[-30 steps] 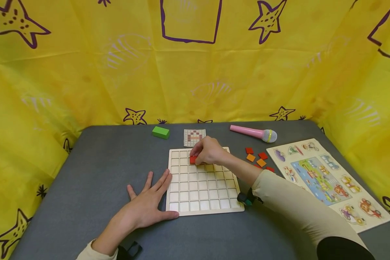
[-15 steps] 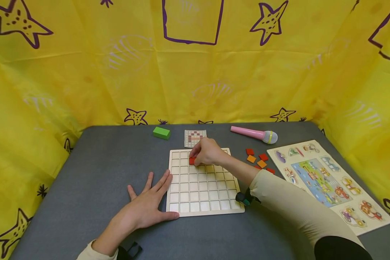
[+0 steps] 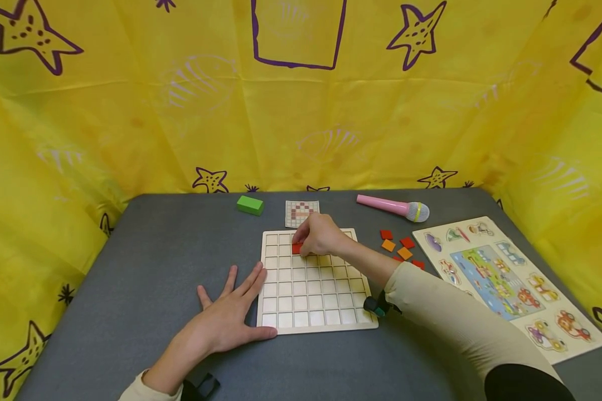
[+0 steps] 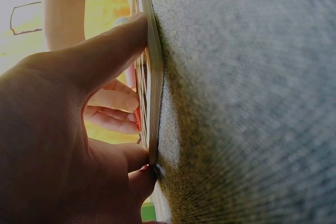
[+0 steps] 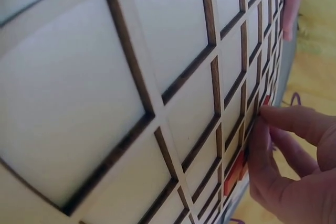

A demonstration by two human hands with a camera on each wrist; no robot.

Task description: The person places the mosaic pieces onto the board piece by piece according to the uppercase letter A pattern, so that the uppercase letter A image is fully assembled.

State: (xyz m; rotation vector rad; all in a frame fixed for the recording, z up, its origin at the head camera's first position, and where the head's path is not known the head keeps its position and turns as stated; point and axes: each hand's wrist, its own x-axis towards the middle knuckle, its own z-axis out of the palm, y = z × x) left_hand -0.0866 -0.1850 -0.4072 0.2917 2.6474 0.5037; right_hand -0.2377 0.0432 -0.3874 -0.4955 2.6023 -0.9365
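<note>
A pale wooden grid board (image 3: 308,303) lies on the dark table. My right hand (image 3: 323,234) reaches over its far part, thumb and fingers pinching a red square tile (image 3: 296,248) at a far-row cell. In the right wrist view, part of that red tile (image 5: 265,100) shows at the fingertips, and more red pieces (image 5: 234,174) sit in the grid farther along. Spread out at the board's near left corner is my left hand (image 3: 223,320). Its thumb (image 4: 123,38) rests on the front edge and its straight fingers touch the left side.
Behind the board lies a small patterned grid card (image 3: 301,210), with a green block (image 3: 250,205) to its left. A pink toy microphone (image 3: 392,207) is at the back right. Several loose red and orange tiles (image 3: 404,253) lie beside a picture puzzle board (image 3: 501,278).
The right hand and its red tile have shifted very slightly left on the board, then held still. The left hand stays in place.
</note>
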